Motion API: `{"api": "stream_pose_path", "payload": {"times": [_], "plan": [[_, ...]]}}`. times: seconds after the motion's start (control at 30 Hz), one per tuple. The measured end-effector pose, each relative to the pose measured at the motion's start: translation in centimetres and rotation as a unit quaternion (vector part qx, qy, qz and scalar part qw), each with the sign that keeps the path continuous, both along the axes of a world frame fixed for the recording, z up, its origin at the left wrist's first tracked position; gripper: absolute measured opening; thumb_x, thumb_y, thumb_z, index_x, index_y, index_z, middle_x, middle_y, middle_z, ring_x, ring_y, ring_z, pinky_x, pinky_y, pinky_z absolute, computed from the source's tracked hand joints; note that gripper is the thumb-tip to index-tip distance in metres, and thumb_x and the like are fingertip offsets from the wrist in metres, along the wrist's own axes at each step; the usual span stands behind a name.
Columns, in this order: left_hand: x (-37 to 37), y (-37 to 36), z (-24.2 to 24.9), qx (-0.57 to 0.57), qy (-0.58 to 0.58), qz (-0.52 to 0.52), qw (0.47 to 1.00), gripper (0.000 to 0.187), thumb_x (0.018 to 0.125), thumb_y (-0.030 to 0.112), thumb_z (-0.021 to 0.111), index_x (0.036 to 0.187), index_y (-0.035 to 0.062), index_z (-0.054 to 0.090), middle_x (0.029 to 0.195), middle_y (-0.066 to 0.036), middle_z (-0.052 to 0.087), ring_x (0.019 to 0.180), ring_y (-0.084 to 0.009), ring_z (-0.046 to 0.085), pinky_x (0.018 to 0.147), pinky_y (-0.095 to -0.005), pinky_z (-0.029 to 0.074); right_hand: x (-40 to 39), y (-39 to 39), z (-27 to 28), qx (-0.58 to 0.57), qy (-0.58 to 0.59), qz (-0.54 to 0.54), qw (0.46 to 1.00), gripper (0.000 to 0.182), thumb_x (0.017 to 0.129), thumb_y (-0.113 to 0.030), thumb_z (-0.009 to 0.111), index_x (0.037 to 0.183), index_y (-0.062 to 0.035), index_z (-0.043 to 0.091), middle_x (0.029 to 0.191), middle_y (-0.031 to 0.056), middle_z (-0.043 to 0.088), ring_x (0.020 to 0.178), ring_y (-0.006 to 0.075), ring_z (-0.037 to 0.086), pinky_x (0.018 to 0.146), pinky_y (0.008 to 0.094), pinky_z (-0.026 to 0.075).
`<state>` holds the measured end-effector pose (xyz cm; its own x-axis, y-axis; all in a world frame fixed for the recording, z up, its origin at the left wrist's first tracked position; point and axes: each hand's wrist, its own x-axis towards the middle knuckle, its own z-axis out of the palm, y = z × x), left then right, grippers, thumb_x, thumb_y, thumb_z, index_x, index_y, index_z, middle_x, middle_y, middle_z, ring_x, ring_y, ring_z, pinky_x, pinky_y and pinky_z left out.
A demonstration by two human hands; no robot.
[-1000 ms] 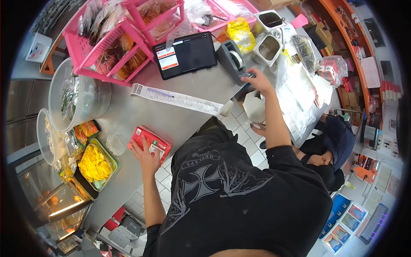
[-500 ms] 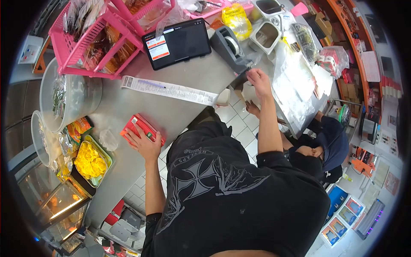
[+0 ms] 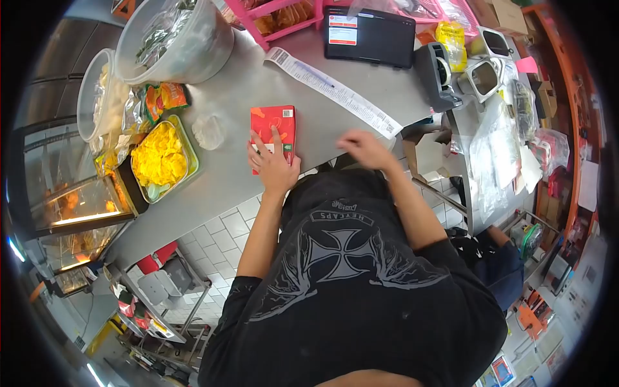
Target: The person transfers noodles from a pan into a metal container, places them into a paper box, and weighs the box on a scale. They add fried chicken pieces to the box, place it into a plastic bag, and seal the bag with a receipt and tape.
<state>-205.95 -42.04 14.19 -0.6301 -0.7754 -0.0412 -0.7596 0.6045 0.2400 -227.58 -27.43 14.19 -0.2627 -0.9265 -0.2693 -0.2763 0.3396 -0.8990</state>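
Note:
A red box [image 3: 284, 119] lies on the metal table. Across its near part is my left hand [image 3: 274, 169], fingers over the top and thumb at the right side. My right hand [image 3: 366, 149] hangs near the table edge right of the box, its fingers pinched together; anything between them is too small to make out. A long printed receipt [image 3: 338, 93] lies beyond the hands, with a pen on it. The grey tape dispenser [image 3: 435, 80] stands at the far right corner of the table.
A tablet [image 3: 369, 37] and pink basket [image 3: 290, 27] stand at the back. Left are clear tubs [image 3: 209, 55], a tray of yellow food [image 3: 160, 158] and a lit food warmer [image 3: 77, 203]. Right are metal containers [image 3: 482, 79], plastic bags [image 3: 493, 155] and another person [image 3: 503, 274].
My right hand has left the tape dispenser and come back toward the box. The red box is turned more upright in view under my left hand. The view has swung.

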Motion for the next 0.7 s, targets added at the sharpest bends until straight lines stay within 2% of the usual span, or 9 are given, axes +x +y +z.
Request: {"api": "stream_pose_path", "payload": {"times": [0.13, 0.2, 0.23, 0.3, 0.4, 0.47, 0.5, 0.57, 0.7], "plan": [[0.2, 0.2, -0.3, 0.008, 0.017, 0.004, 1.000, 0.094, 0.073, 0.034, 0.068, 0.153, 0.0196, 0.021, 0.154, -0.030, 0.004, 0.135, -0.0549, 0.015, 0.105, -0.0648, 0.018, 6.4, -7.3, -2.7, -0.077, -0.084, 0.001, 0.993, 0.024, 0.091, -0.024, 0.063, 0.090, -0.0007, 0.068, 0.080, 0.0098, 0.065, 0.070, 0.0169, 0.058, 0.068, 0.0309, 0.047], [0.0, 0.0, -0.2, 0.005, 0.010, 0.005, 1.000, 0.095, 0.072, 0.035, 0.069, 0.153, 0.0187, 0.020, 0.153, -0.030, 0.006, 0.135, -0.0543, 0.016, 0.105, -0.0643, 0.018, 6.9, -8.9, -4.0, 0.069, -0.114, 0.005, 0.991, 0.025, 0.090, -0.025, 0.063, 0.089, -0.0004, 0.069, 0.075, 0.0103, 0.066, 0.068, 0.0153, 0.059, 0.065, 0.0310, 0.047], [0.0, 0.1, -0.3, 0.005, 0.004, 0.005, 1.000, 0.096, 0.072, 0.035, 0.069, 0.153, 0.0178, 0.020, 0.153, -0.029, 0.007, 0.135, -0.0538, 0.016, 0.106, -0.0637, 0.018, 7.3, -8.9, -3.9, 0.072, -0.114, 0.003, 0.991, 0.025, 0.090, -0.025, 0.063, 0.089, -0.0004, 0.069, 0.075, 0.0103, 0.066, 0.068, 0.0153, 0.059, 0.065, 0.0310, 0.047], [0.4, -0.2, -0.8, -0.006, 0.015, -0.008, 1.000, 0.095, 0.071, 0.035, 0.068, 0.152, 0.0173, 0.023, 0.153, -0.030, 0.008, 0.135, -0.0525, 0.018, 0.107, -0.0620, 0.019, 6.8, -8.7, -3.5, 0.040, -0.064, 0.015, 0.997, 0.028, 0.087, -0.030, 0.065, 0.086, -0.0018, 0.071, 0.074, 0.0127, 0.068, 0.065, 0.0166, 0.060, 0.061, 0.0314, 0.047], [1.7, -1.2, -1.7, -0.010, 0.061, -0.075, 0.995, 0.095, 0.067, 0.034, 0.068, 0.151, 0.0188, 0.026, 0.153, -0.029, 0.014, 0.136, -0.0481, 0.023, 0.109, -0.0572, 0.021, 6.0, -8.0, -6.6, -0.069, -0.183, 0.094, 0.976, 0.028, 0.091, -0.029, 0.063, 0.091, -0.0018, 0.070, 0.079, 0.0126, 0.068, 0.068, 0.0148, 0.060, 0.065, 0.0318, 0.048], [1.8, -1.7, -1.5, 0.027, 0.092, -0.110, 0.989, 0.098, 0.064, 0.034, 0.069, 0.151, 0.0213, 0.027, 0.153, -0.028, 0.016, 0.137, -0.0472, 0.023, 0.110, -0.0573, 0.019, 5.2, -8.3, -6.9, -0.071, -0.070, 0.153, 0.983, 0.029, 0.088, -0.034, 0.065, 0.089, -0.0048, 0.070, 0.074, 0.0114, 0.067, 0.068, 0.0190, 0.063, 0.064, 0.0353, 0.049], [1.6, -1.7, -1.3, 0.029, 0.086, -0.113, 0.989, 0.099, 0.064, 0.033, 0.070, 0.152, 0.0218, 0.026, 0.153, -0.027, 0.016, 0.137, -0.0474, 0.022, 0.110, -0.0576, 0.018, 5.1, -8.7, -7.5, -0.083, -0.045, 0.171, 0.981, 0.029, 0.086, -0.034, 0.066, 0.085, -0.0044, 0.069, 0.074, 0.0127, 0.067, 0.069, 0.0249, 0.064, 0.064, 0.0378, 0.049], [1.5, -1.6, -0.6, 0.026, 0.066, -0.120, 0.990, 0.100, 0.063, 0.033, 0.070, 0.152, 0.0219, 0.026, 0.153, -0.027, 0.016, 0.138, -0.0476, 0.021, 0.111, -0.0580, 0.017, 4.7, -8.0, -5.0, -0.064, 0.104, 0.141, 0.982, 0.029, 0.084, -0.034, 0.068, 0.087, -0.0055, 0.069, 0.077, 0.0133, 0.067, 0.071, 0.0284, 0.064, 0.066, 0.0384, 0.050], [1.4, -3.1, 0.2, 0.021, 0.037, -0.170, 0.985, 0.100, 0.063, 0.029, 0.070, 0.152, 0.0212, 0.025, 0.154, -0.027, 0.014, 0.138, -0.0487, 0.020, 0.111, -0.0590, 0.017, 3.2, -6.9, -3.4, -0.071, 0.216, 0.103, 0.968, 0.026, 0.083, -0.032, 0.068, 0.089, -0.0066, 0.068, 0.084, 0.0118, 0.068, 0.076, 0.0288, 0.065, 0.069, 0.0387, 0.051]]}}
